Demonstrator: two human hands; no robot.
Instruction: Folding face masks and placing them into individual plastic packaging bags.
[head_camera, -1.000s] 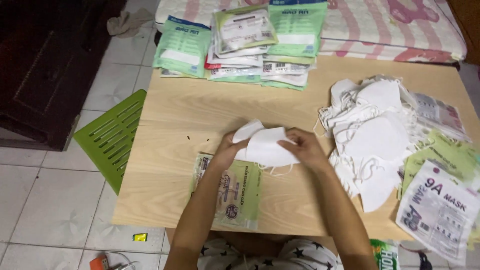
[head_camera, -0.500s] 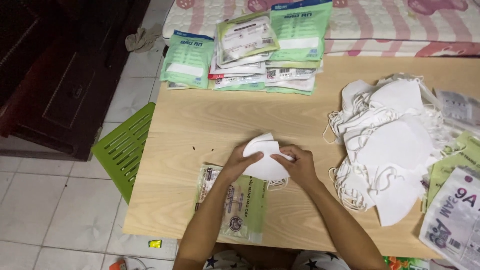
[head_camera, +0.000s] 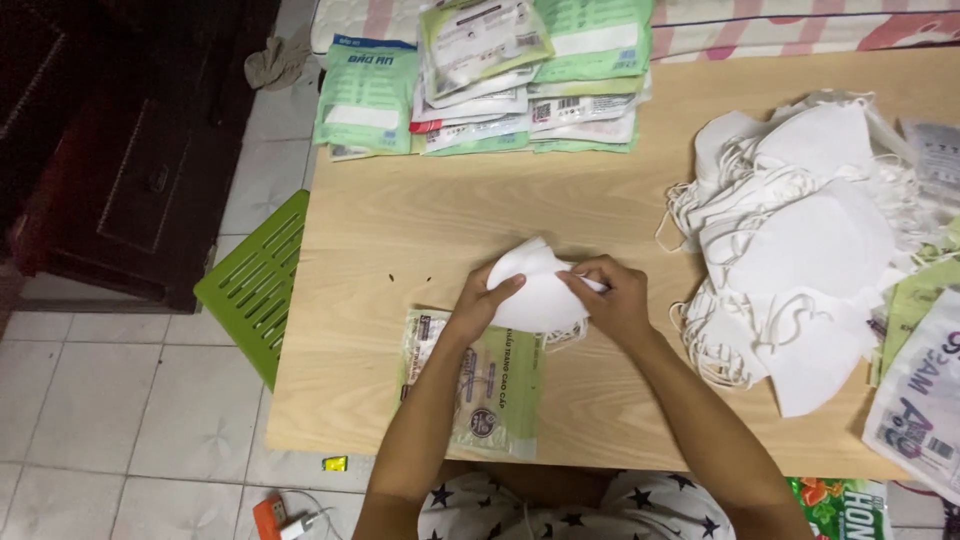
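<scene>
White folded mask (head_camera: 540, 292) held between both hands above table (head_camera: 420, 230), just over clear packet (head_camera: 480, 385). Left hand (head_camera: 483, 300) fingers (head_camera: 505, 288) closed on mask's left edge, thumb under. Right hand (head_camera: 615, 298) fingers (head_camera: 580, 282) pinched on mask's right edge, curled over top. Ear loops hang below right fingers. Pile of loose white masks (head_camera: 790, 240) right of right fingers, near but apart. Stacked green packets (head_camera: 480, 80) well beyond fingers, at table's far edge.
</scene>
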